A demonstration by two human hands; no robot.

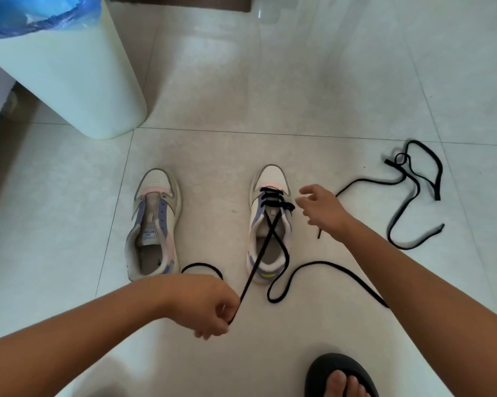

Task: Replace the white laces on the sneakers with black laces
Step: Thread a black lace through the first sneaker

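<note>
Black lace [258, 253], flat woven: threaded through the lowest eyelets of the right-hand sneaker [268, 224], centre of frame, with two bars across the toe end and both tails crossing over the shoe's opening. One tail runs taut down to the left hand [205, 306], lower centre; fingers curled and pinching the lace, forearm entering from the lower left edge. Other tail lies slack on the floor in a loop beside the heel and passes under the right forearm.
Right hand [320, 209]: just right of the laced eyelets, fingers loosely spread and holding nothing, forearm reaching in from the lower right.
Left-hand sneaker [155, 222]: centre left, unlaced, tongue exposed.
Second black lace [410, 193]: loose tangle, right of frame.
Pale tiled floor [270, 81].
White bin [69, 75] with blue liner, upper left.
Dark slipper [341, 373] on a foot, bottom edge.
</note>
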